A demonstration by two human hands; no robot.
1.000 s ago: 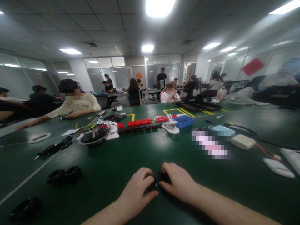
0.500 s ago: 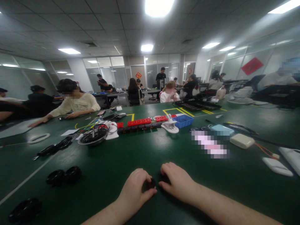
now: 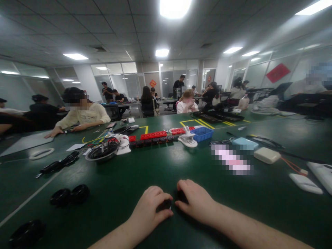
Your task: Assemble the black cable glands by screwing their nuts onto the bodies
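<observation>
Low at the front of the green table, my left hand [image 3: 150, 205] is curled, thumb and fingers closed around a small black part [image 3: 165, 205] with a pale spot on it. Just to its right, my right hand [image 3: 194, 199] is bent the same way. Something dark shows under its fingers, too shaded to make out. The fingertips of both hands face each other with a narrow gap between them. Off to the left lie black rings, two touching [image 3: 60, 197] [image 3: 80, 193] and one nearer [image 3: 27, 233].
Across the table stand a metal bowl of black cables [image 3: 89, 159], red blocks [image 3: 153, 135], a white clamp stand [image 3: 188, 139] and a blue bin [image 3: 203, 133]. A white box [image 3: 267, 155] sits right. A co-worker [image 3: 83, 112] leans on the table at far left.
The fingers of my left hand have shifted slightly on the black part; my right hand stays nearly still. The co-worker at left has drawn one hand inward over the pale sheet.
</observation>
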